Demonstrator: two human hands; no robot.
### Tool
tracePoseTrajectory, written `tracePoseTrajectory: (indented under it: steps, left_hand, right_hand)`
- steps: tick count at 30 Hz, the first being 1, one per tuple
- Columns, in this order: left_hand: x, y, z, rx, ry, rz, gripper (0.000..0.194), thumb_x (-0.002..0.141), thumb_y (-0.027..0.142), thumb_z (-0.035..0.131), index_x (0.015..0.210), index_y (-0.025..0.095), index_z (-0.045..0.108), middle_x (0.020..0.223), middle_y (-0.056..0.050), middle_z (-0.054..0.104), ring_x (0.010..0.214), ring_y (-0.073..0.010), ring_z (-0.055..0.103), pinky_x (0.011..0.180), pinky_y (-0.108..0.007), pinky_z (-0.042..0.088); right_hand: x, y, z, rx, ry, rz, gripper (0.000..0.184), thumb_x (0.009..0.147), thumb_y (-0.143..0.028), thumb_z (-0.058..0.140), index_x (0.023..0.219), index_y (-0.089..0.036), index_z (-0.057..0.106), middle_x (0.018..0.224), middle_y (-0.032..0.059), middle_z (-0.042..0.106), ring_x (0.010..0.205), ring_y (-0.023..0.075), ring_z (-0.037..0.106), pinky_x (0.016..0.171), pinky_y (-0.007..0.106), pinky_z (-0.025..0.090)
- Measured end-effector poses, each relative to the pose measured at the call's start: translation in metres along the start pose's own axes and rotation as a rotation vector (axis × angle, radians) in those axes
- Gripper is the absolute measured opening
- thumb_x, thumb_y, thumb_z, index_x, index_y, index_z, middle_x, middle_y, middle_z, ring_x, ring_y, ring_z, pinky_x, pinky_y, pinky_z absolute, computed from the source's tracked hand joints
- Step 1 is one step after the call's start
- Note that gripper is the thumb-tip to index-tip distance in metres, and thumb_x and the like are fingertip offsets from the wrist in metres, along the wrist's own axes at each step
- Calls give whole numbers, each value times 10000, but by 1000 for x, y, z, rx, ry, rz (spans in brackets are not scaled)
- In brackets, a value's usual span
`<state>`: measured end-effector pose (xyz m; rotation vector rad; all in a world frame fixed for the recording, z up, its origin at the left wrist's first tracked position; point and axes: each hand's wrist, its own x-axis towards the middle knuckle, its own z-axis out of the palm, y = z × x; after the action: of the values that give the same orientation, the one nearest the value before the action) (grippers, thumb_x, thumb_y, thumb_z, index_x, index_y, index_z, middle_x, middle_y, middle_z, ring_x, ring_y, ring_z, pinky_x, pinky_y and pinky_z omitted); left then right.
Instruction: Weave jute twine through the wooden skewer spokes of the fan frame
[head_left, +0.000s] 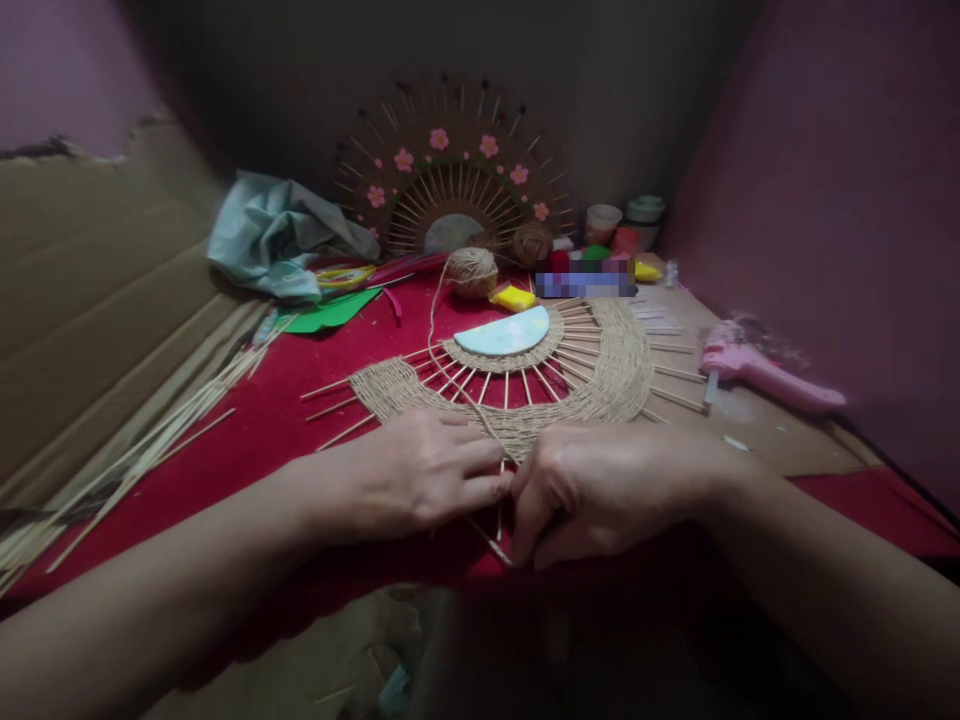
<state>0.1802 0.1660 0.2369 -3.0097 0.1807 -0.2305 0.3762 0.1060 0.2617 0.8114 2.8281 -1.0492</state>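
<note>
A half-round fan [625, 365] of thin sticks woven with beige twine lies on the red cloth, with a pale blue half-disc [504, 334] at its centre. My left hand [427, 470] lies over its near edge, fingers curled together on the woven band and sticks. Beside it, touching at the fingertips, my right hand [585, 490] is closed, pinching a pale strand of twine [491, 545] below the band. Another length of twine [432, 325] runs from the twine ball [472, 272] across the fan to between my hands. The fingertips are partly hidden.
A finished-looking flowered fan [439, 140] stands at the back wall. Loose sticks [187, 420] and crumpled cloth [277, 235] lie left, near green sheet [330, 312] and scissors [345, 276]. A pink glue gun [772, 370] rests right on cardboard [795, 445]. Cups [602, 222] stand behind.
</note>
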Motion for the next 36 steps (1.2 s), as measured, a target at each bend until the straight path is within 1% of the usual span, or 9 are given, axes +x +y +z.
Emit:
tracePoseTrajectory:
  steps: [4,11,13,17,19,21,27,31,36]
  left_hand:
    - [3,7,0,104,1,59,305,944,173,320,840,139,605,740,-66,581,630,-165,480,613,-329,401]
    - [1,4,2,124,44,44,311,954,158,282,906,131,589,775,-69,592,670,-165,491,618,-313,409]
    - [0,3,2,121,51,43,291,949,146,296,930,126,585,787,-70,587,680,-168,487,616,-314,408]
    - [-2,0,2,87,37,25,266,941,129,316,919,125,581,784,-64,572,687,-166,477,624,-315,408]
    - [-2,-1,1,41,15,2,271,943,128,310,907,131,578,793,-65,570,700,-163,479,635,-309,414]
    - [-1,-1,0,-18,-1,-34,272,937,112,310,898,135,578,802,-67,568,716,-162,486,640,-304,418]
    - [-1,1,2,-120,46,-125,226,886,94,373,874,134,595,828,-85,564,740,-163,504,643,-293,427]
    - [-2,-1,7,-148,59,-178,205,898,133,395,891,139,600,867,-90,567,769,-163,519,674,-293,438]
    - [-1,-4,5,-211,55,-183,201,909,165,408,927,146,607,903,-89,556,772,-154,511,663,-279,421]
  right_hand:
    - [-1,0,-2,-1,-13,1,214,809,-133,605,975,-190,726,913,15,735,751,97,625,663,200,406]
    - [-4,1,-1,-16,-6,1,218,819,-132,575,967,-182,728,915,23,730,755,97,620,658,199,403]
    - [-8,2,-3,-34,31,37,216,815,-137,567,953,-182,727,894,25,725,726,100,610,643,206,400]
    - [-19,7,-12,-103,167,172,178,791,-140,557,856,-170,720,746,19,691,641,99,567,595,214,381]
    - [-23,10,-18,-126,234,227,158,781,-145,558,825,-165,708,710,11,670,609,93,541,568,213,364]
    - [-26,15,-21,-138,262,278,145,774,-158,559,812,-166,698,682,0,653,581,88,517,543,214,348]
    - [-27,27,-21,-201,245,381,153,762,-170,529,766,-181,682,637,-15,621,550,88,468,518,226,313]
    - [-30,24,-23,-208,271,403,138,747,-170,531,750,-176,669,627,-11,607,550,89,458,509,231,294]
    - [-39,21,-23,-188,229,445,131,736,-156,528,718,-175,656,611,-17,589,534,87,453,496,232,288]
